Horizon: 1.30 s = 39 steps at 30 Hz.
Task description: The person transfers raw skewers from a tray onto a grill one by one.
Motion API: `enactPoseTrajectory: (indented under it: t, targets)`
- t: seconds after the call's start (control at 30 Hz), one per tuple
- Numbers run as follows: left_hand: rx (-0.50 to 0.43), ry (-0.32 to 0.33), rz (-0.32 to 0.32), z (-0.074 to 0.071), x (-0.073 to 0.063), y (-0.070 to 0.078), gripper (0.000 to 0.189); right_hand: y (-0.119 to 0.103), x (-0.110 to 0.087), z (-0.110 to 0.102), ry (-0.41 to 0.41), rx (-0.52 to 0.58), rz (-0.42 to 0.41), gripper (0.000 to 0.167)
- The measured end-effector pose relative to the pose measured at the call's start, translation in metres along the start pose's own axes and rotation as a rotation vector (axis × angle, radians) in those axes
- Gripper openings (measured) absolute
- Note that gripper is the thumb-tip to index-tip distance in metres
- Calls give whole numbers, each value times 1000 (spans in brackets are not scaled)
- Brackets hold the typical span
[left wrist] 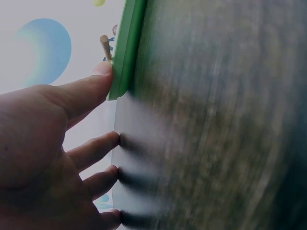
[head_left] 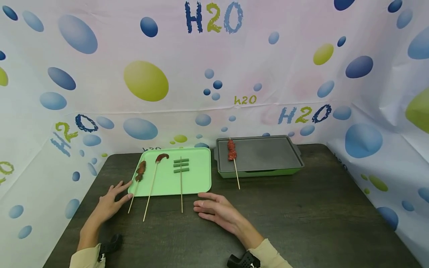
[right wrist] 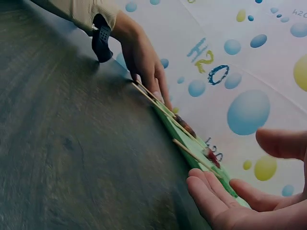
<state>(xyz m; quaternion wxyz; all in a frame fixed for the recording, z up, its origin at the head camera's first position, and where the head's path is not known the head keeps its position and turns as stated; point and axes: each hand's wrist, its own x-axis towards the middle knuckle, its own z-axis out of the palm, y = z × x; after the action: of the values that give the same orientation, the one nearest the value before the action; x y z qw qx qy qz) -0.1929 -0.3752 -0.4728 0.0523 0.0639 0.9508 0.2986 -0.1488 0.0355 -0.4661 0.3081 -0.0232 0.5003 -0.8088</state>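
My left hand (head_left: 108, 204) is at the front left corner of a light green tray (head_left: 198, 178), fingers spread, thumb against the tray's edge. Three skewers lie across that tray: one with brown meat pieces (head_left: 140, 170) nearest this hand, one with a dark red curled tentacle-like piece (head_left: 162, 158), and one with short green stalks (head_left: 181, 165). Just off the front right corner hovers my right hand (head_left: 219, 213), holding nothing, its fingers loosely extended. A skewer of red meat chunks (head_left: 232, 150) lies on the left part of a grey griddle (head_left: 268, 152) with a green base.
The dark wooden table (head_left: 318, 208) extends in front of the tray and griddle. Behind and at the sides hangs a white sheet (head_left: 181, 74) with blue and green dots. Skewer sticks jut past the tray's front edge.
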Motion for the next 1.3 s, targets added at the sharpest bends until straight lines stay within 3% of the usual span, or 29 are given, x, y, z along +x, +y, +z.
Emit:
enactPoseTrajectory:
  t: [0.57,0.9,1.13,1.3]
  targets:
    - [1,10,20,2,2,-2,65,14,33,20,41,140,93,56]
    - [-1,16,21,3,0,-5,65,22,51,32,92,138,49,49]
    - [-5,18,26,2,-1,-3,65,24,55,37,166,85,1,40]
    - [4,16,27,2,1,-3,65,25,56,34,163,72,-33,41]
